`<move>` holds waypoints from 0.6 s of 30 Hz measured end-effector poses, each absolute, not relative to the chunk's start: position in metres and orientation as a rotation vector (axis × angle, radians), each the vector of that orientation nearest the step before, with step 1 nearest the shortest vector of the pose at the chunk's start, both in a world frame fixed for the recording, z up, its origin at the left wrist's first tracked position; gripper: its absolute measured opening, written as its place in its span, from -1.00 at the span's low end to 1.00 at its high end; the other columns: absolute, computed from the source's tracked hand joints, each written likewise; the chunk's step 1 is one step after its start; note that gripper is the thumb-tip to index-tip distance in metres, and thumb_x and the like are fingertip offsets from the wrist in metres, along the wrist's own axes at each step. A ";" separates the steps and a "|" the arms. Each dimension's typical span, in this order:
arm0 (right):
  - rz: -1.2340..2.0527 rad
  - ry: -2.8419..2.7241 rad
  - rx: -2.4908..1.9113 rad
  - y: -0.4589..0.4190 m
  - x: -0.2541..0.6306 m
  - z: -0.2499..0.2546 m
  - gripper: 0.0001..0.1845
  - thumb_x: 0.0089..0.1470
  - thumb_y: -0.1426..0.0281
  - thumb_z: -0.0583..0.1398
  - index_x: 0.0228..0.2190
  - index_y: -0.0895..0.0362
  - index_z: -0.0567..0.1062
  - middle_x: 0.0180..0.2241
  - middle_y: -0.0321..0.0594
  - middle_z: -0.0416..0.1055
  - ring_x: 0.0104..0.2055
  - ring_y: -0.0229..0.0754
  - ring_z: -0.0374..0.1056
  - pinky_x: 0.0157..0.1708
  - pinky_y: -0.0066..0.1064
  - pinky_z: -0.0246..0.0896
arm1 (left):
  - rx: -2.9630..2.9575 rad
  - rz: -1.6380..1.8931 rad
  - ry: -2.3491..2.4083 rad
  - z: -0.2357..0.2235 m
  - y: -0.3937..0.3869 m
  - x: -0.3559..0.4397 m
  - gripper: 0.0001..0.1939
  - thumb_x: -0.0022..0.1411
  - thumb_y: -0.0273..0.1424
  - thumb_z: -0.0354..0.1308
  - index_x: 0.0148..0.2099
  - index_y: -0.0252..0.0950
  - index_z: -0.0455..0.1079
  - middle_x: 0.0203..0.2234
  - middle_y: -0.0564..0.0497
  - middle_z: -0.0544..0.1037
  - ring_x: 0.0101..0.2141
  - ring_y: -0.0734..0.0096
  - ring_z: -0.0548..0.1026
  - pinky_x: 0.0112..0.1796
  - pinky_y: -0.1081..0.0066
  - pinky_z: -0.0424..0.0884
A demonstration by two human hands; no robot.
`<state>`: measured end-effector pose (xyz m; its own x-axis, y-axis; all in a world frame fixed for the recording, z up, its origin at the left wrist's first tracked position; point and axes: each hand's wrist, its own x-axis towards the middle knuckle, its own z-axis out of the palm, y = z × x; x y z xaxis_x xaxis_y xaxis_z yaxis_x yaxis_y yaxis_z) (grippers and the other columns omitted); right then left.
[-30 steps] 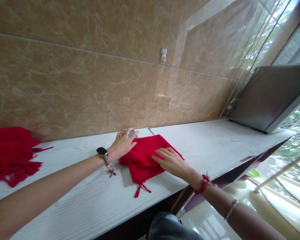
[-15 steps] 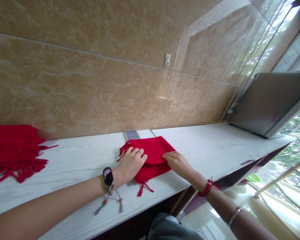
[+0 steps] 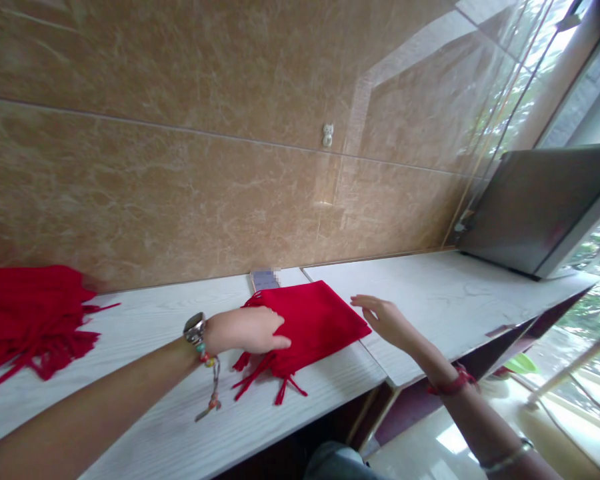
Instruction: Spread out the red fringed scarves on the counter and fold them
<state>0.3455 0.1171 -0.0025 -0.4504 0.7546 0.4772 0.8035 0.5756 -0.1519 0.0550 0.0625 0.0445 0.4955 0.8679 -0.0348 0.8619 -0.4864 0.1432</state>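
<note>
Nothing is gripped by the right hand (image 3: 391, 323) beside the scarf (image 3: 320, 323), seemingly smoothed under the left hand (image 3: 250, 330), whose grip is unclear; light pressure seems needed next.

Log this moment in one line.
left hand: on fringed red cloth | right hand: apart, beside it | second red cloth: farther left

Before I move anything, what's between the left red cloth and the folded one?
In the head view, white counter, with the watch and part of the left hand above it; the fingers overlap the folded cloth.
</note>
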 end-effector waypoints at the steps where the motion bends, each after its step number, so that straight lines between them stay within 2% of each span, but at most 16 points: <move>1: -0.094 -2.219 -1.359 0.127 0.339 0.007 -0.61 0.03 0.57 -0.04 -0.21 0.14 0.49 -0.14 -0.17 0.45 -0.08 -0.20 0.34 -0.07 -0.36 0.20 | 2.595 0.070 1.544 0.048 0.071 0.059 -0.63 0.15 -0.15 -0.03 -0.15 -0.29 0.41 -0.19 -0.15 0.50 -0.12 0.18 0.41 -0.13 0.32 0.25; 4: -0.064 -2.123 -1.577 0.160 0.309 0.020 -0.68 0.07 0.49 -0.01 -0.22 0.19 0.48 -0.21 -0.08 0.47 -0.16 -0.17 0.38 -0.17 -0.40 0.22 | 2.593 0.173 1.835 0.043 0.090 0.075 -0.49 0.24 -0.14 -0.18 0.06 -0.38 0.25 0.08 -0.30 0.25 0.10 0.02 0.16 -0.01 0.13 0.12; 7: -0.065 -2.097 -1.662 0.190 0.279 0.010 -0.73 0.05 0.40 0.09 -0.22 0.27 0.45 -0.25 0.04 0.47 -0.19 -0.11 0.38 -0.23 -0.38 0.21 | 2.488 0.101 1.975 0.020 0.099 0.082 -0.35 0.21 -0.03 -0.21 0.20 -0.37 0.05 0.20 -0.32 -0.02 0.18 -0.12 -0.08 0.02 -0.05 -0.01; 12: -0.063 -2.064 -1.724 0.212 0.268 -0.010 -0.78 0.01 0.48 0.11 -0.24 0.21 0.43 -0.32 -0.06 0.48 -0.25 -0.16 0.39 -0.33 -0.43 0.19 | 2.480 0.079 1.898 -0.001 0.100 0.075 -0.28 0.19 0.04 -0.29 0.25 -0.31 -0.05 0.22 -0.30 -0.11 0.19 -0.11 -0.18 0.06 -0.08 -0.13; 15: -0.105 -2.049 -1.704 0.213 0.277 -0.009 -0.74 0.07 0.49 0.04 -0.17 0.20 0.39 -0.27 -0.06 0.45 -0.22 -0.17 0.37 -0.34 -0.44 0.18 | 2.486 0.057 1.853 0.005 0.098 0.076 -0.24 0.17 0.06 -0.29 0.26 -0.32 -0.08 0.23 -0.27 -0.18 0.20 -0.09 -0.25 0.08 -0.08 -0.21; 18: -0.164 -2.065 -1.693 0.209 0.284 -0.010 -0.71 0.10 0.50 -0.02 -0.14 0.18 0.37 -0.22 -0.04 0.42 -0.21 -0.15 0.37 -0.36 -0.43 0.18 | 2.439 -0.024 1.803 0.013 0.096 0.080 -0.11 0.09 0.14 -0.24 0.28 -0.39 -0.16 0.23 -0.26 -0.26 0.19 -0.10 -0.31 0.08 -0.09 -0.25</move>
<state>0.2839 0.2092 -0.0099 -0.1350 0.8972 0.4204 0.9522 0.2348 -0.1953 0.0804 0.0962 0.0130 0.2953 0.9523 -0.0773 0.9540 -0.2895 0.0782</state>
